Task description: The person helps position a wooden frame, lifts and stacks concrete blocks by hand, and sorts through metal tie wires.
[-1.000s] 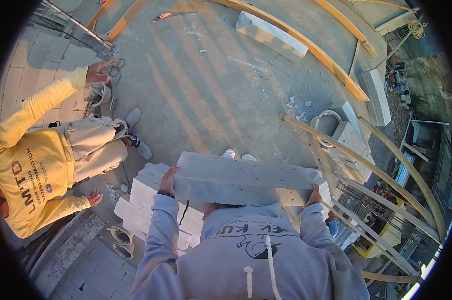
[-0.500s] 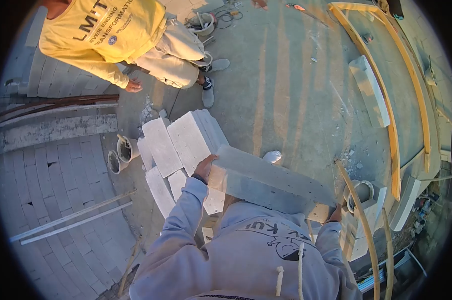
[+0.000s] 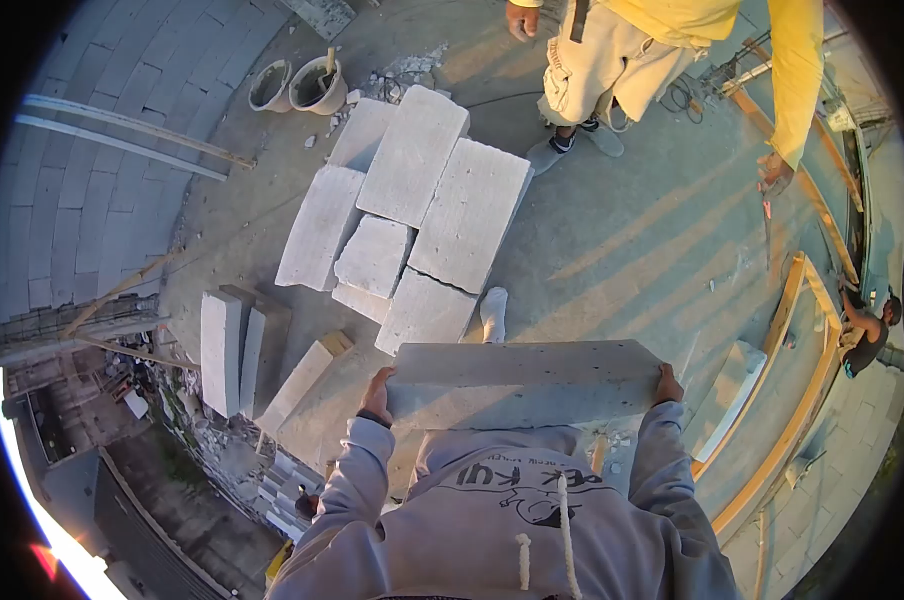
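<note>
A long grey concrete block [image 3: 522, 385] lies level across the front of my body, held up at both ends. My left hand [image 3: 378, 395] is wrapped round its left end, and my right hand [image 3: 668, 384] grips the right end. Some of the fingers are hidden behind the block. Just beyond it, several pale blocks [image 3: 472, 215] are stacked on the floor, a broken shorter piece [image 3: 374, 255] among them. One foot in a white covering [image 3: 493, 315] shows between the stack and the carried block.
A person in a yellow top [image 3: 662, 20] stands beyond the stack. Two buckets [image 3: 320, 85] sit at the far left near rubble. More blocks [image 3: 222, 350] stand at left. A wooden frame [image 3: 772, 360] lies at right, where another person [image 3: 865, 335] is. A block wall [image 3: 82, 170] rises at left.
My view has swung rightward, and the block has gone from slanted to nearly level, still in both hands. The person in yellow now has an arm stretched down at the right.
</note>
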Motion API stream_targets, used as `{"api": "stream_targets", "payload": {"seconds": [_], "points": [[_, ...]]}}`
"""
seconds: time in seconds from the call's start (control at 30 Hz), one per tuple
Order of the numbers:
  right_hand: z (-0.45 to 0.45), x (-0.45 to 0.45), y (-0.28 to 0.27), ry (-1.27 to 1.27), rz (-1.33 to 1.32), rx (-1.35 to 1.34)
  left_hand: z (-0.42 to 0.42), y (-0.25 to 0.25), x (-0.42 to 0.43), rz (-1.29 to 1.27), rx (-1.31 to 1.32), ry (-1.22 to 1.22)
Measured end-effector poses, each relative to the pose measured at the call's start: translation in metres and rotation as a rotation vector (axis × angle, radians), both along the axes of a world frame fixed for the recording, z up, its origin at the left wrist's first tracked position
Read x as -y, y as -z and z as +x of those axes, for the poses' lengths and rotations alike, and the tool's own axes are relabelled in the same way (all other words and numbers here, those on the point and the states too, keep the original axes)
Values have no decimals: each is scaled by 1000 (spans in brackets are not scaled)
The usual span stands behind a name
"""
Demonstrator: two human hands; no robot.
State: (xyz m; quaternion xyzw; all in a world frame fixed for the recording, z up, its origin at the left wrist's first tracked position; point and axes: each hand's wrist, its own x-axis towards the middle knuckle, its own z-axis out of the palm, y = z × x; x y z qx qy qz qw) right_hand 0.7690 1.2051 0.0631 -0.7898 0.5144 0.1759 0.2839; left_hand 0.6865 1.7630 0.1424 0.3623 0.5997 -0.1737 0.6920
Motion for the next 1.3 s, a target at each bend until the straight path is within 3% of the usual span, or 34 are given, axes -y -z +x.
{"api": "stream_targets", "payload": {"seconds": [0.03, 0.1, 0.23, 0.37, 0.5, 0.57, 0.67, 0.8, 0.9, 1.0, 1.1, 1.13, 1.23, 1.27, 1.3], "points": [[38, -11, 0, -63, -27, -23, -2, 1, -4, -62, -32, -68], [112, -43, -7, -422, -48, 7, -5, 5, -11, -65, -31, -194], [254, -123, -2, -585, -84, 138, -20, 15, -9, -94, 12, -434], [350, -254, -58, -708, -88, 179, -20, 33, -4, -175, 74, -640], [415, -344, -59, -927, -58, 201, 1, 35, 3, -212, 121, -808], [444, -367, -26, -1075, -35, 240, 3, 45, 6, -224, 120, -857], [455, -416, -23, -1156, -173, 73, -3, 68, 5, -239, 124, -919], [455, -447, -23, -1236, -205, 62, 5, 64, -14, -315, 91, -877], [444, -448, -24, -1209, -217, 183, 12, 52, -13, -277, -70, -883], [425, -423, -16, -1162, -119, 573, -20, 98, -5, -155, 96, -930], [378, -393, -18, -1053, -124, 735, 1, 81, 3, 225, -122, -840], [357, -380, -19, -1017, -83, 748, -11, 92, 5, 167, 10, -843], [285, -328, 12, -994, -67, 539, -23, 79, 12, 228, -134, -585], [258, -308, 30, -1033, -52, 476, -26, 66, 18, 285, -52, -513], [230, -295, 13, -1099, 132, 199, -35, 73, 26, 334, -2, -534]]}}
